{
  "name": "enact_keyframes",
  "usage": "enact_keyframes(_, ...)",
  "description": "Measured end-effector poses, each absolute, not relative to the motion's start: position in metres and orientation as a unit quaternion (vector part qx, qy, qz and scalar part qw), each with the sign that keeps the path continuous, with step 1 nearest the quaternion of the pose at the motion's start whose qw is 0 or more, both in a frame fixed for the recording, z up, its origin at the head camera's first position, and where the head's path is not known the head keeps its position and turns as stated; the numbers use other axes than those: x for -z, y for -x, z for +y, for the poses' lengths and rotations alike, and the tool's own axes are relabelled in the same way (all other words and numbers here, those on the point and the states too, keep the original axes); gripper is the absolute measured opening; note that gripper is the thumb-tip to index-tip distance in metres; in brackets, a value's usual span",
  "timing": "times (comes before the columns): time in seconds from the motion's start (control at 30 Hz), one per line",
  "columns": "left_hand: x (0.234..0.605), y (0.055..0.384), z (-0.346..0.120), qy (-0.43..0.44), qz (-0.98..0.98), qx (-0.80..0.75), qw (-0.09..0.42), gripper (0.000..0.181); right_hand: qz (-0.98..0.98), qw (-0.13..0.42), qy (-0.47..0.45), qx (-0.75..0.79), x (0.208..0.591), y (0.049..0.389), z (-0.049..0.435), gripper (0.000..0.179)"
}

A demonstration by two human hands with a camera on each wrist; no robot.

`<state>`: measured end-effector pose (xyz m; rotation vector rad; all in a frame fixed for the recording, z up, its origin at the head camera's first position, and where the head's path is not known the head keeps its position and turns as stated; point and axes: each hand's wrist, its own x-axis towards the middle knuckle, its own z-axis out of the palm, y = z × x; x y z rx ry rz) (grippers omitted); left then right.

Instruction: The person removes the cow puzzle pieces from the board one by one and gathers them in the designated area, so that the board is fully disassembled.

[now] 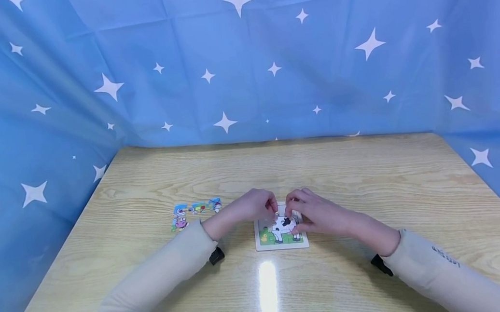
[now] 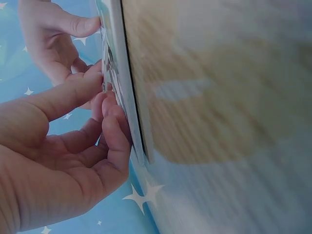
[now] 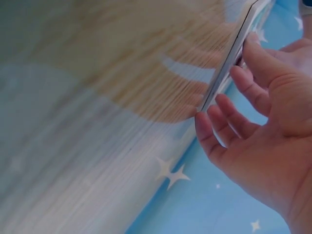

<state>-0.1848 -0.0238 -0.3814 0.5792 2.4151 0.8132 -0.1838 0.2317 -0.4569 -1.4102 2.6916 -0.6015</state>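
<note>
A small square cow puzzle (image 1: 283, 227) lies on the table, its pale-rimmed tray holding pieces of a black-and-white cow, green grass and a yellow chick. At the tray's upper left, my left hand (image 1: 259, 203) bends down; in the left wrist view, its thumb and fingers pinch a thin puzzle piece (image 2: 104, 87) against the board, mostly hidden by fingertips. My right hand (image 1: 317, 211) rests on the puzzle's right side, fingers spread, thumb touching the cow's rear. Seen from the right wrist, the fingers of the right hand (image 3: 258, 112) lie along the tray's edge (image 3: 229, 58).
Left of the puzzle lie loose picture pieces: a joined pair or piece with a pink-nosed cow face (image 1: 179, 218), a colourful piece (image 1: 199, 207) and a blue one (image 1: 215, 204). A blue star-patterned curtain (image 1: 253, 78) hangs behind the wooden table (image 1: 328, 276).
</note>
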Motion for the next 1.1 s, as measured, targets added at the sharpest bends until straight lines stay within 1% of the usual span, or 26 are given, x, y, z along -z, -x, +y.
enact_keyframes(0.17, 0.379, 0.182, -0.024, -0.221, 0.889, -0.310, 0.254, 0.017, 0.865, 0.020, 0.460, 0.199, 0.455, 0.184, 0.230, 0.029)
enact_keyframes(0.27, 0.379, 0.181, -0.025, -0.229, 0.889, -0.312, 0.244, 0.018, 0.869, 0.018, 0.458, 0.189, 0.463, 0.190, 0.231, 0.029)
enact_keyframes(0.53, 0.375, 0.175, -0.031, -0.236, 0.886, -0.321, 0.236, 0.017, 0.870, 0.009, 0.461, 0.177, 0.465, 0.190, 0.233, 0.030)
enact_keyframes(0.93, 0.373, 0.169, -0.037, -0.233, 0.888, -0.335, 0.215, 0.013, 0.874, 0.031, 0.448, 0.183, 0.460, 0.187, 0.231, 0.030)
enact_keyframes(1.1, 0.370, 0.169, -0.042, -0.219, 0.889, -0.339, 0.219, 0.012, 0.873, 0.029, 0.448, 0.188, 0.459, 0.187, 0.231, 0.030)
